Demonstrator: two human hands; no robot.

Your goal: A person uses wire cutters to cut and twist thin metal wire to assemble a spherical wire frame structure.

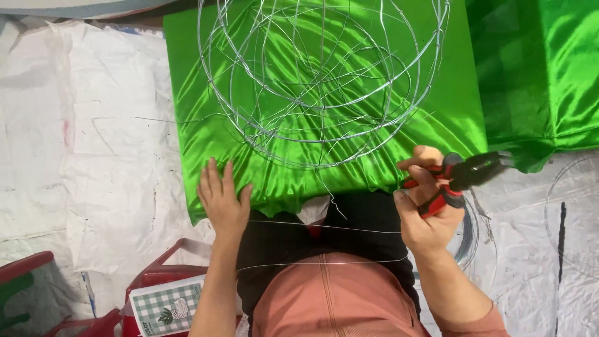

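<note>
- The green satin cloth [437, 118] lies spread over the white sheeting [93, 156] and serves as the landmark.
- A round wire frame [321, 81] of thin silver wire stands on the middle of the cloth, well above both hands.
- The left hand [223, 201] lies flat, fingers stretched and a little apart, pressing the cloth's near edge at its left corner; it grips nothing.
- The right hand [427, 209] is closed around the red-and-black handles of a pair of pliers [465, 176], just off the cloth's near right edge, with the black nose pointing right.
- Thin loose wire strands [324, 228] run across the lap between the two hands, below the cloth's near edge.
- A wire coil [469, 234] lies on the sheeting just beside the right hand.
</note>
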